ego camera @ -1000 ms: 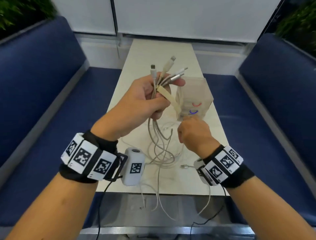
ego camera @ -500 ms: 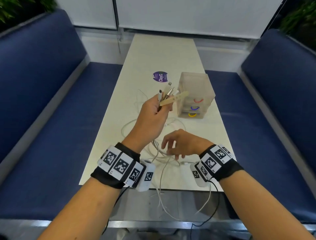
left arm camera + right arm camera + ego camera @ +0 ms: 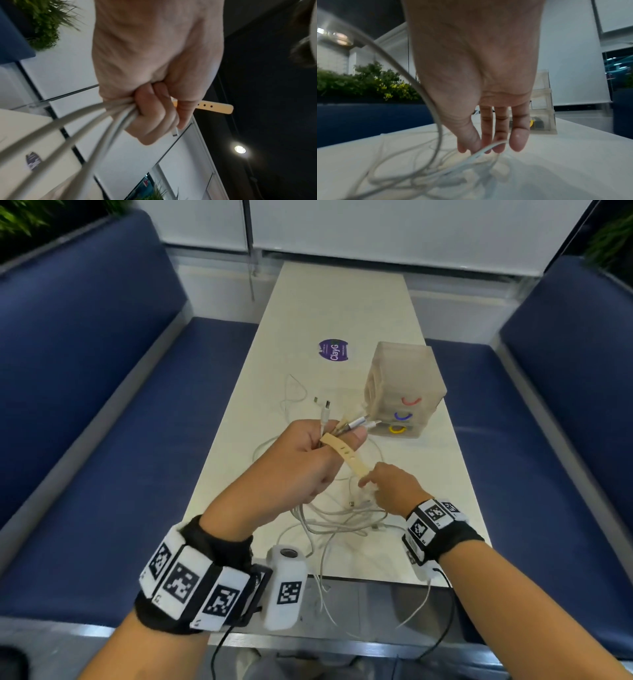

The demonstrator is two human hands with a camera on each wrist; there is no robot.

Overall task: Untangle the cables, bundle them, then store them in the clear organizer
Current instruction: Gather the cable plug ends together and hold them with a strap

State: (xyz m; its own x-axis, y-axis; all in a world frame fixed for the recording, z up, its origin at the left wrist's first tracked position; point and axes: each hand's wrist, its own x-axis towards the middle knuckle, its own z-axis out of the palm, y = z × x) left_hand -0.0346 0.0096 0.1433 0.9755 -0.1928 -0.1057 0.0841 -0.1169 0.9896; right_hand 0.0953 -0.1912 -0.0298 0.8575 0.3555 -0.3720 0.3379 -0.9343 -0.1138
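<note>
My left hand [image 3: 325,443] [image 3: 154,115] is raised over the table and grips several white cables [image 3: 356,422] in a fist, plug ends sticking out past the thumb. A beige perforated strap [image 3: 346,453] [image 3: 214,108] is held with them and points toward my right hand. My right hand [image 3: 371,484] [image 3: 486,147] reaches down into the loose cable tangle [image 3: 342,518] [image 3: 445,175] on the table; thumb and forefinger pinch one white cable. The clear organizer [image 3: 404,371] [image 3: 542,108] stands beyond, drawers closed, with red, blue and yellow handles.
The narrow white table [image 3: 342,302] runs away from me between two blue benches [image 3: 102,440] [image 3: 548,440]. A purple sticker [image 3: 334,352] lies left of the organizer. Some cable ends [image 3: 325,594] hang over the near table edge.
My left hand has lowered and come nearer with the cables and strap. My right hand went from hovering spread over the tangle to reaching down into it.
</note>
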